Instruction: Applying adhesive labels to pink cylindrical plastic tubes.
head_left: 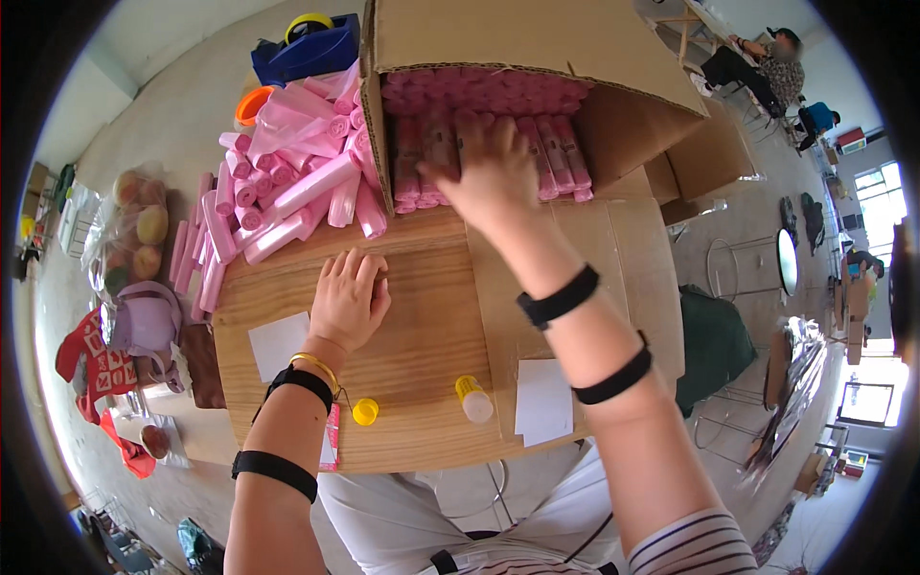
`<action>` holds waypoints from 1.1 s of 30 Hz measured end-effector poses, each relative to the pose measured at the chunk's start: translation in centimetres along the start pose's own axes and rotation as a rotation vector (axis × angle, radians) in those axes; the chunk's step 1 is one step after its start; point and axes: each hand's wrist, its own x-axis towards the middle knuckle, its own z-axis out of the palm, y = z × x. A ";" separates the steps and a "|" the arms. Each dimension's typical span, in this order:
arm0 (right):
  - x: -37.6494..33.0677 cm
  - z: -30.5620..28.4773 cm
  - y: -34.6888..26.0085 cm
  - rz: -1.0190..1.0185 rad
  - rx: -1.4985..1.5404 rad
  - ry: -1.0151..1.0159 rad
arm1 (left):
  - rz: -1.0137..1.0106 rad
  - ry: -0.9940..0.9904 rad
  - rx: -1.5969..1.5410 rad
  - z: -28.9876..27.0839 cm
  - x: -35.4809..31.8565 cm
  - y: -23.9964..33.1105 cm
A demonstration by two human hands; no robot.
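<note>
My right hand (489, 168) reaches into an open cardboard box (628, 125) at the far side of the table. Its fingers are apart and slightly blurred, over a row of wrapped pink plastic rolls (556, 153). I see nothing held in it, though its palm is hidden. More pink rolls are packed behind that row. My left hand (347, 297) rests palm down on the wooden table, its fingers loosely bent and nothing visible in them. Beyond it, a heap of loose pink rolls (287, 182) leans against the box's left side.
A blue tape dispenser (307, 53) and an orange ring (254, 105) stand behind the heap. Nearer me lie a yellow cap (365, 412), a glue stick (473, 399) and white papers (543, 401). A bag of fruit (139, 225) is at the left; stools and people are farther right.
</note>
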 end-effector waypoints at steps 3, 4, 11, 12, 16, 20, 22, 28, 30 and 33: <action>-0.2 2.0 -0.9 0.077 0.041 -0.001 | -0.007 0.011 0.015 0.0 0.1 0.3; -0.1 2.4 -0.9 0.105 0.074 0.009 | -0.027 -0.016 -0.006 0.0 0.4 0.4; 0.5 -3.5 -0.7 -0.023 0.341 0.167 | -0.046 -0.062 -0.022 -0.1 -0.1 -0.2; 2.3 -3.7 -0.5 -0.020 0.337 0.168 | -0.041 -0.063 -0.024 -0.1 -0.1 -0.2; 11.0 -1.9 0.3 -0.409 0.117 0.291 | -0.023 -0.020 -0.025 0.2 0.2 -0.1; 14.8 -1.0 0.4 -0.413 0.068 0.252 | -0.025 -0.015 -0.012 -0.1 0.4 0.2; 14.5 -0.5 0.4 -0.414 0.075 0.244 | -0.026 -0.020 -0.005 -0.2 0.1 -0.1; 14.7 -1.3 1.4 -0.443 0.068 0.235 | -0.012 -0.013 -0.030 0.5 0.3 0.0; 13.9 -1.5 1.4 -0.444 0.104 0.239 | -0.018 -0.019 -0.013 -0.1 0.2 -0.2; 9.7 -2.5 1.7 -0.411 0.173 0.222 | -0.027 -0.042 -0.051 0.2 0.2 -0.1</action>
